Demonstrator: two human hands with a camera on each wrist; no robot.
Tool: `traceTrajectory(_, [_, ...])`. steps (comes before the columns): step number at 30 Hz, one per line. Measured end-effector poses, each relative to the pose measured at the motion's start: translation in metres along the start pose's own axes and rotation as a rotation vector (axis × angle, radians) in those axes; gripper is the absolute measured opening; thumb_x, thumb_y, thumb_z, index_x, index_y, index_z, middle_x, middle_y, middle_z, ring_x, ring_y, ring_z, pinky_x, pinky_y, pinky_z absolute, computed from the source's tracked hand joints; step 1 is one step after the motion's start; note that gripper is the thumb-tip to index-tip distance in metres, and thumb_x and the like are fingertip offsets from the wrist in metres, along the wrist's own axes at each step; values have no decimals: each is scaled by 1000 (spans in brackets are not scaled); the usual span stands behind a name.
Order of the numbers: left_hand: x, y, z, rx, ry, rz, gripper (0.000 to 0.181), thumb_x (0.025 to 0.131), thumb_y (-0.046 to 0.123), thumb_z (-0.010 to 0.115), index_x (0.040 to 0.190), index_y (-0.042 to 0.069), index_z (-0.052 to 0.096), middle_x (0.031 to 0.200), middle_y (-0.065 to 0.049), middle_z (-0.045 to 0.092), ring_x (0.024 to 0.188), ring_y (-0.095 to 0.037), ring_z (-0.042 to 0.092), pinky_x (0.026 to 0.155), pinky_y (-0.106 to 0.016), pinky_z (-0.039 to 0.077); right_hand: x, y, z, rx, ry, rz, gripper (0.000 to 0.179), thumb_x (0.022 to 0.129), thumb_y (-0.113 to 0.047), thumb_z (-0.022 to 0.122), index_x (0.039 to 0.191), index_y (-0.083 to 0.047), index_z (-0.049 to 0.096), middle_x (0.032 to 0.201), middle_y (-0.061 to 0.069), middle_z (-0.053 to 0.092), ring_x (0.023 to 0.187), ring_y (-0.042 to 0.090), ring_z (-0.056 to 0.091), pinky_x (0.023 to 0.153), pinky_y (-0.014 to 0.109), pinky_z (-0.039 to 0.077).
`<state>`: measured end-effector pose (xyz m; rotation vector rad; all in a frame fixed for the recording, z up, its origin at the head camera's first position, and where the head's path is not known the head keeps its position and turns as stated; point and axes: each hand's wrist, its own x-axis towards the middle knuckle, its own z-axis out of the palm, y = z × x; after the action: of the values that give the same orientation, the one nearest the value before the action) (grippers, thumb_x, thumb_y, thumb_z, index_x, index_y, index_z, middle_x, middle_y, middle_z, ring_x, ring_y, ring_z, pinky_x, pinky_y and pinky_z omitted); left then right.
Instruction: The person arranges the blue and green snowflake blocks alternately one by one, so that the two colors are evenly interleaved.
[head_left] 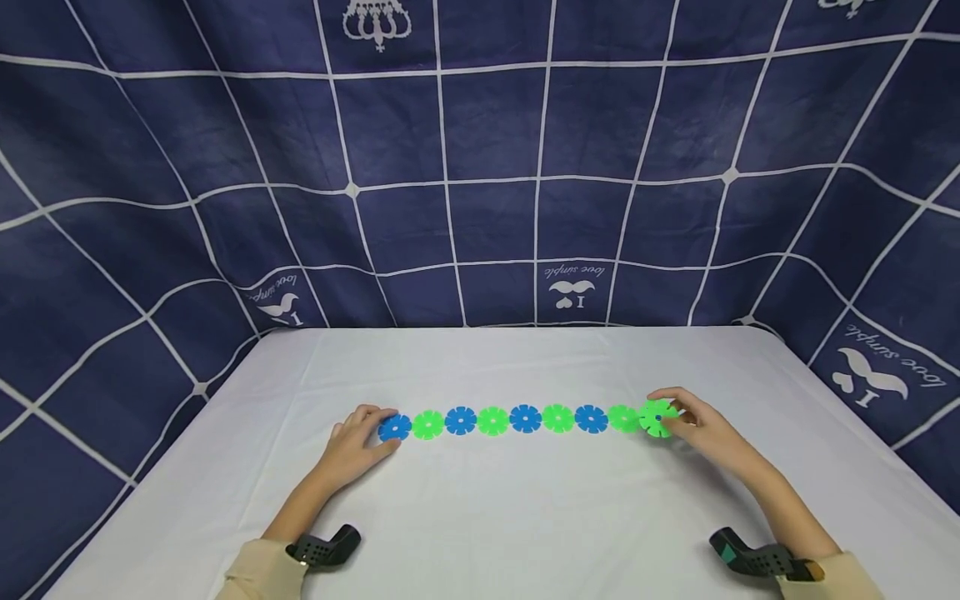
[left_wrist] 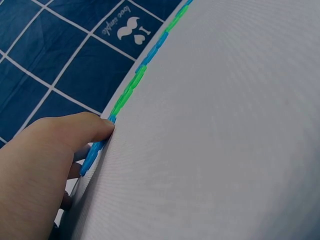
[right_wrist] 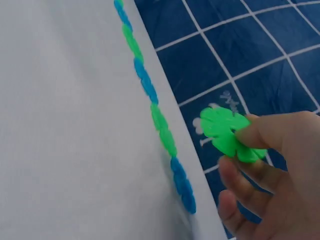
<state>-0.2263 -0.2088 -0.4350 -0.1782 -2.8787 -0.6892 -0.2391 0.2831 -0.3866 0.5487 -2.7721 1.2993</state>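
Notched snowflake building discs, alternating blue and green, form a straight row [head_left: 492,422] on the white table. At its left end, my left hand [head_left: 357,446] holds a blue disc [head_left: 394,427] by its edges, thumb on the near side and fingers on the far side. My right hand [head_left: 701,433] pinches a loose green disc [right_wrist: 220,127] between thumb and fingers. That disc is raised above the right end of the row. The row's last blue disc [right_wrist: 183,186] shows in the right wrist view; from the head view the held green disc mostly hides it.
A white cloth [head_left: 510,517] covers the table. Dark blue curtains [head_left: 487,217] with white grid lines hang behind and along both sides. Each wrist wears a black strapped camera, one on the left wrist [head_left: 326,550] and one on the right wrist [head_left: 753,557].
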Motion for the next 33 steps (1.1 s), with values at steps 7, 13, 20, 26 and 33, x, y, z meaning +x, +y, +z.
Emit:
traceTrajectory(7, [-1, -1, -1, -1, 2, -4, 52, 81, 38, 62, 125, 13, 53, 121, -11, 48, 114, -29, 46, 78, -36, 28, 2, 22, -3, -99, 160, 121, 36, 92, -17, 49, 127, -7, 45, 103, 18, 51, 69, 5, 50, 57, 23, 41])
traceTrajectory(13, [-1, -1, -1, -8, 3, -5, 52, 80, 38, 63, 125, 13, 53, 121, -11, 48, 114, -29, 46, 78, -36, 28, -1, 38, -3, -177, 199, 214, 39, 95, -19, 41, 131, -4, 40, 108, 24, 47, 76, 16, 46, 59, 26, 38])
traceTrajectory(20, [-1, -1, 1, -1, -3, -7, 52, 81, 39, 62, 125, 14, 53, 121, -10, 48, 113, -28, 46, 78, -35, 28, -6, 53, 1, -260, 291, 233, 37, 92, -11, 45, 126, 4, 43, 97, 23, 49, 78, 23, 45, 61, 30, 36])
traceTrajectory(26, [0, -1, 1, 3, 1, -2, 51, 80, 38, 63, 125, 14, 53, 121, -10, 48, 113, -28, 46, 77, -34, 28, -6, 58, 5, -289, 291, 204, 29, 91, -5, 43, 115, 7, 53, 113, 33, 41, 103, 46, 40, 81, 56, 34])
traceTrajectory(33, [0, -1, 0, 1, -1, -8, 51, 81, 38, 62, 125, 14, 53, 121, -10, 48, 113, -28, 46, 76, -34, 28, -4, 57, 5, -286, 281, 203, 30, 91, -6, 40, 114, 7, 55, 116, 35, 39, 109, 50, 35, 85, 61, 30])
